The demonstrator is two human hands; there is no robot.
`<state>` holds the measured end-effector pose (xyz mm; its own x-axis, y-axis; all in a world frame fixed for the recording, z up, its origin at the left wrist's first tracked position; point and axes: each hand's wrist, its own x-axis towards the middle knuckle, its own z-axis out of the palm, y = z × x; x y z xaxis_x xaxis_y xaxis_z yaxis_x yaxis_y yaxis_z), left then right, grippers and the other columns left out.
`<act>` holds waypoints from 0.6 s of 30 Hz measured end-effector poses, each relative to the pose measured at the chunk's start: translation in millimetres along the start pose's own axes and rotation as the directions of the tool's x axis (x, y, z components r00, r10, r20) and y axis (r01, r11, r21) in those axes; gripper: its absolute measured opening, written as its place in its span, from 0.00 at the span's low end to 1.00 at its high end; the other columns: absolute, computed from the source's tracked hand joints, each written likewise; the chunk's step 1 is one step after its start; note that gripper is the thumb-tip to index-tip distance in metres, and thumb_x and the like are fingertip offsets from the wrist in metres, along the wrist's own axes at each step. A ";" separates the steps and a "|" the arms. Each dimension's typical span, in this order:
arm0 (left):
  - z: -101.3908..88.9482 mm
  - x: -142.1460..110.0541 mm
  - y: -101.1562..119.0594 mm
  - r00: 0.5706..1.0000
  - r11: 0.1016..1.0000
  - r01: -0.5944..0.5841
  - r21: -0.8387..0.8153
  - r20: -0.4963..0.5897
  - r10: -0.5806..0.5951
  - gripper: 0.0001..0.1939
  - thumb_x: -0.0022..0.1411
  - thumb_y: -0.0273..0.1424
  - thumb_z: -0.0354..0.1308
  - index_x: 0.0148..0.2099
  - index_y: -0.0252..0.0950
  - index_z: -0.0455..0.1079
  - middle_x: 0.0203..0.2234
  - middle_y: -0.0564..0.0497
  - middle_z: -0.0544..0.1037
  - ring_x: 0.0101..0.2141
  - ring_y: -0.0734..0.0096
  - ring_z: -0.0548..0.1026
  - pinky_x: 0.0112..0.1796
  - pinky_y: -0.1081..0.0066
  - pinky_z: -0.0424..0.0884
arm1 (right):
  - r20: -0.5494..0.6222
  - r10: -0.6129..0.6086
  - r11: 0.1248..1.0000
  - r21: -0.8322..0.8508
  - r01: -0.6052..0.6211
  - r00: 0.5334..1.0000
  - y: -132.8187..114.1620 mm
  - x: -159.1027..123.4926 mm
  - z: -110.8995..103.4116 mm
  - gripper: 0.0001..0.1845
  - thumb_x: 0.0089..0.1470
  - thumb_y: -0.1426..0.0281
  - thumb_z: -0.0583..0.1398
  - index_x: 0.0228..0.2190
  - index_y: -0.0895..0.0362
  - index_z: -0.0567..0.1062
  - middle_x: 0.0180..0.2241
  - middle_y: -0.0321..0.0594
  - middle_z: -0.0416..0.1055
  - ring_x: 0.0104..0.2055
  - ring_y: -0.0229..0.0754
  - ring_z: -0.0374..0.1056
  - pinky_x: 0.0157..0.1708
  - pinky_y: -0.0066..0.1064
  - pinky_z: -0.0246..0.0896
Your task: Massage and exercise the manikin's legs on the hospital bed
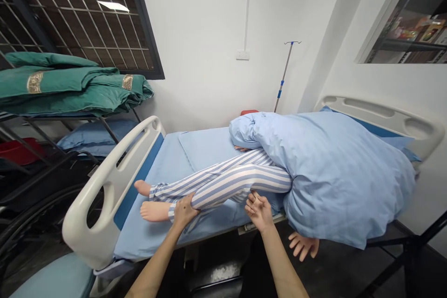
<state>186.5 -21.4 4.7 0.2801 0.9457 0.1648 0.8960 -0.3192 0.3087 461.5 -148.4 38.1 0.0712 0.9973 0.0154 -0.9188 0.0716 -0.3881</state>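
Observation:
A patient manikin in blue-and-white striped trousers (223, 184) lies on a hospital bed, legs to the left and the near knee slightly bent. My left hand (185, 210) is wrapped around the near lower leg, just above the bare foot (155, 211). At the underside of the near knee is my right hand (259, 210), palm up with curled fingers; its fingertips meet the trouser cloth, but I cannot make out what they hold. A light blue quilt (335, 163) covers the upper body. One manikin hand (303, 244) hangs out below the quilt's near edge.
The bed's white footboard (101, 195) stands at left, its headboard (384, 114) at right. Beside the footboard are a wheelchair (21, 223) and a rack with folded green bedding (70, 86). An IV pole (284, 74) rises behind the bed.

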 end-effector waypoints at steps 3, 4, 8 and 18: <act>-17.3 2.8 -3.7 0.997 0.996 -0.078 0.050 -0.014 0.079 0.31 0.46 0.31 0.58 0.56 0.38 0.66 0.53 0.45 0.73 0.53 0.54 0.69 0.51 0.61 0.61 | -0.036 -0.025 1.000 -0.008 0.024 0.999 2.2 -7.0 -3.8 0.08 0.45 0.72 0.59 0.31 0.54 0.66 0.28 0.32 0.71 0.17 0.28 0.50 0.17 0.21 0.53; -24.0 3.2 -4.1 0.995 0.993 -0.102 0.065 -0.014 0.103 0.31 0.46 0.31 0.58 0.56 0.38 0.66 0.53 0.44 0.73 0.53 0.54 0.69 0.51 0.61 0.61 | -0.047 -0.031 0.999 -0.008 0.031 0.998 2.8 -9.0 -4.5 0.08 0.45 0.72 0.59 0.31 0.55 0.66 0.28 0.32 0.71 0.16 0.28 0.50 0.17 0.21 0.53; -52.7 2.2 -3.9 0.984 0.975 -0.177 0.132 -0.003 0.178 0.29 0.48 0.31 0.56 0.56 0.37 0.66 0.52 0.44 0.74 0.52 0.54 0.70 0.50 0.60 0.61 | -0.061 -0.040 0.999 -0.028 0.038 0.997 5.4 -12.1 -5.5 0.07 0.46 0.71 0.59 0.30 0.55 0.66 0.28 0.32 0.71 0.16 0.28 0.49 0.16 0.21 0.53; -115.0 -10.1 -23.4 0.966 0.884 -0.241 0.401 0.015 0.256 0.26 0.50 0.25 0.53 0.53 0.36 0.67 0.43 0.42 0.76 0.45 0.53 0.71 0.46 0.57 0.59 | -0.173 0.096 0.994 0.068 -0.085 0.980 47.9 2.3 -32.3 0.05 0.45 0.73 0.60 0.24 0.58 0.67 0.26 0.35 0.71 0.15 0.25 0.48 0.15 0.21 0.52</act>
<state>123.0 -30.5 103.6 0.5055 0.8331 0.2245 0.8628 -0.4850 -0.1425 430.2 -143.0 -10.2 0.0489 0.9822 -0.1811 -0.9459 -0.0127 -0.3244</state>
